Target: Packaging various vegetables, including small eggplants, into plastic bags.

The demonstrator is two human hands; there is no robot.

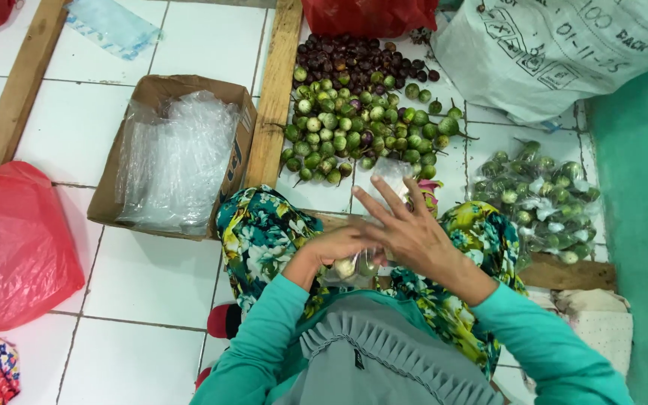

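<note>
My left hand (337, 245) is closed around a small clear plastic bag (359, 266) holding a few small round green eggplants, over my lap. My right hand (406, 225) is spread with its fingers apart, resting against the top of the same bag, whose clear upper part (391, 174) sticks up past the fingers. I wear teal sleeves and flowered trousers. In front of my knees lies a heap of small green eggplants (361, 127), with dark purple ones (354, 56) behind it.
A cardboard box (155, 90) of clear plastic bags stands at left, beside a wooden plank (275, 97). Filled clear bags of eggplants (541, 202) lie at right. A big white sack (556, 45) and red bags (9, 247) border the white tiled floor.
</note>
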